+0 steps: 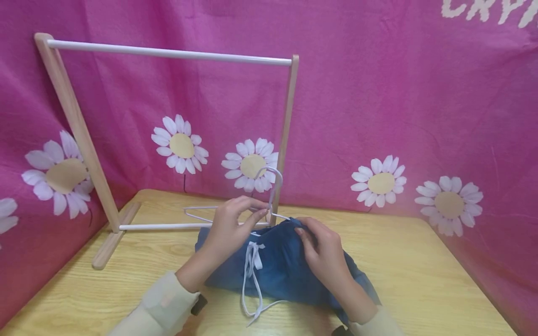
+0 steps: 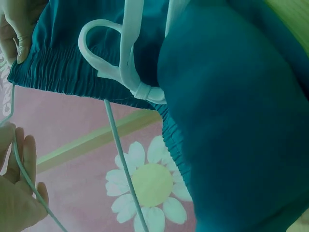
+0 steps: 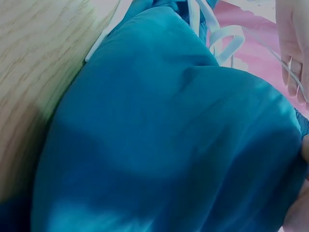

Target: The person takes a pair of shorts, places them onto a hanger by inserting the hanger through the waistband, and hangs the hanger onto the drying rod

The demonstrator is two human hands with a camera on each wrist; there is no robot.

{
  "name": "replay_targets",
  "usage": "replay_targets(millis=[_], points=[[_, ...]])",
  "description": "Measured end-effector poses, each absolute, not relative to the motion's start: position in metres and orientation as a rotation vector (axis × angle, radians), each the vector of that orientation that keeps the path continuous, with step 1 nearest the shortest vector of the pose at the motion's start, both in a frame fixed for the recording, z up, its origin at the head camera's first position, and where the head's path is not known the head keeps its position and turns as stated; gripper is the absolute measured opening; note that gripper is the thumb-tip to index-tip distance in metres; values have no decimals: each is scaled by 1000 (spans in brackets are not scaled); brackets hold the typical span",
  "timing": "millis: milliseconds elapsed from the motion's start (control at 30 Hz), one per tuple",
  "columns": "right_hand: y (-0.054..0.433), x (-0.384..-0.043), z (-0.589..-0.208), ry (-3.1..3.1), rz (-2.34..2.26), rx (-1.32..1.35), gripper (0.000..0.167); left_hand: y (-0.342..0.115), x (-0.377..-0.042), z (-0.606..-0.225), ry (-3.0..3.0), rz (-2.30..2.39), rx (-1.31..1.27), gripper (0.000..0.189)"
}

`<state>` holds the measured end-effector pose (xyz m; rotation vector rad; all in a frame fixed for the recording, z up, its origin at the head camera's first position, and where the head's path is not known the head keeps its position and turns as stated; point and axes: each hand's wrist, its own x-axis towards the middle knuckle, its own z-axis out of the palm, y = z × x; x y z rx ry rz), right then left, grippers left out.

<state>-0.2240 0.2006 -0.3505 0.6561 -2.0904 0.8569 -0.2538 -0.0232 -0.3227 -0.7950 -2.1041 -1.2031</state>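
Pants (image 1: 290, 270) lay below the right grip (image 1: 325, 249), which pinched their top edge — the left grip (image 1: 234, 218) held a white hanger (image 1: 280, 178).

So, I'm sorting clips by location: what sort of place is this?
Probably a staged tabletop set indoors, rather than a real wardrobe: a pink flower-print cloth hangs behind a wood-grain table, and a clothes rack stands on the tabletop.

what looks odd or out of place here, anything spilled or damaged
Nothing looks spilled or damaged. Only the white drawstring looks untidy: it dangles loosely from the blue garment, its ends straggling apart.
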Motion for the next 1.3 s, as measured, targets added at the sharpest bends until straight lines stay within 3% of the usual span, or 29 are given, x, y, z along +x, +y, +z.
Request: replay_targets(millis=[333,500,1000,1300], points=[[199,-223,-352,-2098,823,632,23,-25,-252,-326,-1949,-1160,-844,24],[199,-224,-353,-2084,816,637,23,-27,-248,-334,-1803,-1092,-995,27],[199,-222,-356,-2086,828,601,23,-27,-250,-356,-2253,-995,-1209,38],[203,-222,-358,-2065,837,613,25,-44,-248,-361,-2562,-922,-1309,55]])
